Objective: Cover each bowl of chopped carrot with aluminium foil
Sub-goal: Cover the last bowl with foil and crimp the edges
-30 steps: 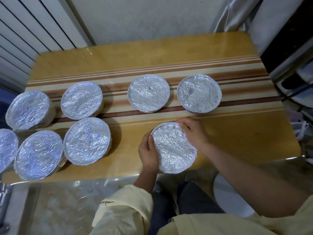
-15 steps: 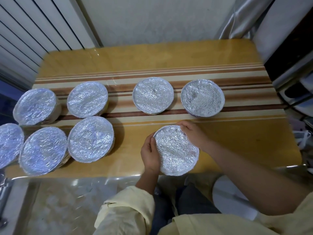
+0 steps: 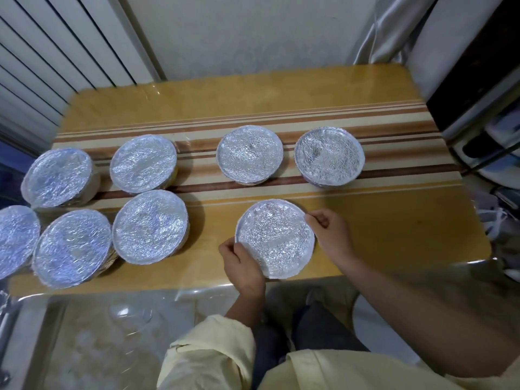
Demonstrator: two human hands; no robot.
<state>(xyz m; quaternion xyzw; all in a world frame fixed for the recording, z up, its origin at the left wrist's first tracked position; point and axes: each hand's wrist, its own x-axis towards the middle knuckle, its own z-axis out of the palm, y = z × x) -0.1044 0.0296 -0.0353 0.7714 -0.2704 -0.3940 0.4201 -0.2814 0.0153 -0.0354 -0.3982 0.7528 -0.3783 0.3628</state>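
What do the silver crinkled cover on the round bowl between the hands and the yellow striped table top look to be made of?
Silver crinkled cover: likely thin aluminium foil, shiny and finely wrinkled, moulded over the rim where the left hand and right hand hold it. Yellow striped table top: glossy, with light glare; possibly laminate or a clear sheet over a print, cannot tell which.

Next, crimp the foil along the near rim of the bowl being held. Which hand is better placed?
Probably the left hand: it holds the bowl at its near-left rim, beside that stretch. The right hand pinches the far-right rim.
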